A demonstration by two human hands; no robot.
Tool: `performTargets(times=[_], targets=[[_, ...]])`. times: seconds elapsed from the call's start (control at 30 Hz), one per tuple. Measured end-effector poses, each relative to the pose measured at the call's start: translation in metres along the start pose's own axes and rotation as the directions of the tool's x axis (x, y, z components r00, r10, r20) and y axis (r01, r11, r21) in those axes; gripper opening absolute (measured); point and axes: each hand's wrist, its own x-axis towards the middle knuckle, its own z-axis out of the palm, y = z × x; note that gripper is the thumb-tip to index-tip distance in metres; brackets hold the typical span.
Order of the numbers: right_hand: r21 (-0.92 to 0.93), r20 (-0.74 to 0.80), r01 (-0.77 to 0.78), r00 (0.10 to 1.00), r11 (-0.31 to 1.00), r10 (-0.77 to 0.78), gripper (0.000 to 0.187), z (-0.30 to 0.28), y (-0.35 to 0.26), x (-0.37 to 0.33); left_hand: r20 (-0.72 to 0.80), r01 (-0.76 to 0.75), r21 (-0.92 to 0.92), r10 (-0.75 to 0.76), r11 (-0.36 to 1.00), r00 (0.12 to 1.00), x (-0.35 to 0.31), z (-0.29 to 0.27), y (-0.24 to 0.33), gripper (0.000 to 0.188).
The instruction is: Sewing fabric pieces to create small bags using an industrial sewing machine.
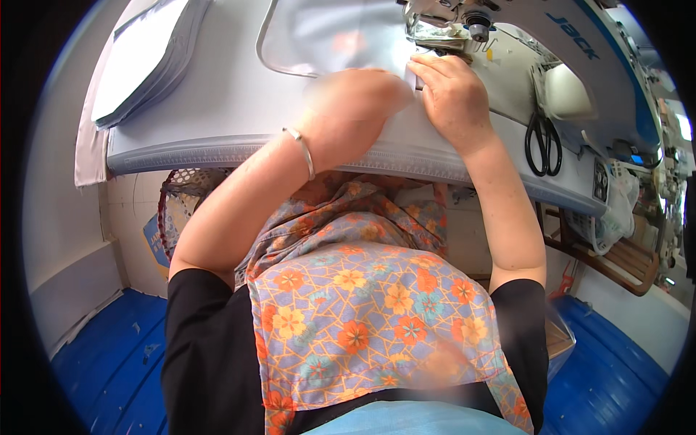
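A pale, shiny sheet of material [304, 43] with a narrow corded edge lies on the sewing table, left of the needle area of the sewing machine [478, 29]. Over the sheet's near edge is my left hand [359, 112], smeared by motion, so its fingers cannot be read. My right hand [458, 98] rests close below the machine's needle, fingers pressed together at the sheet's right end. A small pale edge shows under those fingertips; what they pinch is too small to name.
A stack of white and grey cut pieces [148, 61] lies at the table's left. Black-handled scissors [542, 145] lie right of my right forearm. A measuring tape strip [239, 151] runs along the front edge. A wooden stool [616, 257] and white plastic bag [616, 210] stand lower right.
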Motion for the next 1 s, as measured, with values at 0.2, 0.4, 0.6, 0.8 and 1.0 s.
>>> performTargets(times=[0.2, 0.4, 0.6, 0.8, 1.0], targets=[[-0.056, -0.007, -0.04, 0.999, 0.998, 0.04, 0.036, 0.007, 0.002, 0.001, 0.002, 0.006, 0.056, -0.006, 0.998, 1.0, 0.022, 0.013, -0.03, 0.024], [-0.068, 0.005, -0.09, 0.996, 0.994, 0.09, 0.033, 0.009, 0.003, 0.009, -0.016, 0.006, 0.066, -0.005, 0.998, 1.0, 0.043, 0.023, -0.059, 0.024], [-0.045, 0.0, -0.095, 0.995, 0.994, 0.095, 0.03, 0.01, 0.002, 0.011, 0.033, 0.128, 0.068, -0.131, 0.989, 0.991, 0.056, 0.029, -0.082, 0.03], [0.012, 0.066, -0.113, 0.992, 0.994, 0.112, 0.025, -0.005, 0.001, 0.002, -0.357, 0.218, 0.242, -0.123, 0.945, 0.926, -0.002, -0.058, -0.12, 0.023], [0.087, 0.052, -0.086, 0.995, 0.993, 0.081, 0.023, -0.002, -0.004, 0.009, -0.276, 0.711, -0.187, -0.731, 0.678, 0.624, -0.142, -0.18, -0.22, 0.02]])
